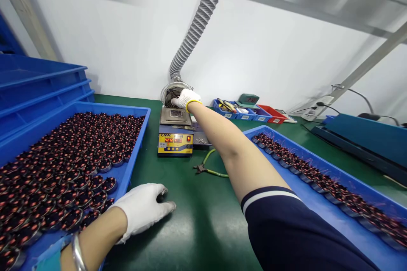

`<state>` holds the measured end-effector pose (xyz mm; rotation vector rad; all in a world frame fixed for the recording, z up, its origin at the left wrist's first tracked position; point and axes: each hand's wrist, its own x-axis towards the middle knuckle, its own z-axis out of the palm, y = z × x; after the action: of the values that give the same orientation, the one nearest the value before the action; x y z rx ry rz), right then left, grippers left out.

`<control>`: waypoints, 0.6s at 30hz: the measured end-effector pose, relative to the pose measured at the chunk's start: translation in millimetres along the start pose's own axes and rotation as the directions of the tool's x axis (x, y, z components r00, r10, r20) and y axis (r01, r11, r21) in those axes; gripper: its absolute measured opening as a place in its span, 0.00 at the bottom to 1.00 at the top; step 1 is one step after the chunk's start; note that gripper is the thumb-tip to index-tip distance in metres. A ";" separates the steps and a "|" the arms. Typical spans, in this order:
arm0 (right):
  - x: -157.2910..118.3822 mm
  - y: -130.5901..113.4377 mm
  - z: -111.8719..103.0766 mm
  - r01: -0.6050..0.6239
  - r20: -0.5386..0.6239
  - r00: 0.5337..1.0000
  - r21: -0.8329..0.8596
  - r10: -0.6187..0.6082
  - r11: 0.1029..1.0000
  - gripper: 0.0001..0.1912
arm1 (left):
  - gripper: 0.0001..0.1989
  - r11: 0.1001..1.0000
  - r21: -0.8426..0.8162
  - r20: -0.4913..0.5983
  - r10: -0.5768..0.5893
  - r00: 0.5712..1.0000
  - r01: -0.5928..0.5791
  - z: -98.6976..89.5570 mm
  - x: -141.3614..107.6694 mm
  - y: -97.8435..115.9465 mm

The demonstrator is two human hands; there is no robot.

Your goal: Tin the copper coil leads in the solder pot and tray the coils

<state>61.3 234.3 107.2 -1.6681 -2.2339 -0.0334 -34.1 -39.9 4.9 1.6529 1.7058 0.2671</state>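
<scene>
My left hand (144,209), in a white glove, hovers at or just over the green bench by the left tray's edge. Its thumb and forefinger are apart, and nothing shows between them. My right hand (189,98), gloved with a yellow cuff, reaches far forward over a solder pot (176,120), in front of the round fume hood (171,91). Its fingers are curled; whatever they hold is hidden. The pot's yellow front panel (174,145) has lit red digits. Green-handled cutters (210,169) lie on the bench, partly behind my right forearm.
A blue tray (140,135) at left holds many wound copper-and-black coil parts (63,178). Another blue tray (286,186) at right holds rows of similar parts (318,178). Small bins (248,114) and a digital clock (249,100) stand by the wall. Stacked blue crates (41,89) rise at left.
</scene>
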 end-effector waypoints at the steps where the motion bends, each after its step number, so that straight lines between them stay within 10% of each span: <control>1: -0.3 -0.2 0.2 0.006 0.001 1.000 0.003 -0.006 1.000 0.30 | 0.26 1.000 0.001 0.003 -0.006 1.000 0.006 -0.1 -0.2 0.5; 18: -0.3 0.4 0.0 0.008 0.005 1.000 0.002 -0.008 1.000 0.31 | 0.26 1.000 -0.009 -0.016 0.000 1.000 0.000 2.0 0.5 -1.4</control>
<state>61.7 234.2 107.1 -1.6605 -2.2432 -0.0284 -33.8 -40.3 2.4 1.6478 1.7140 0.2881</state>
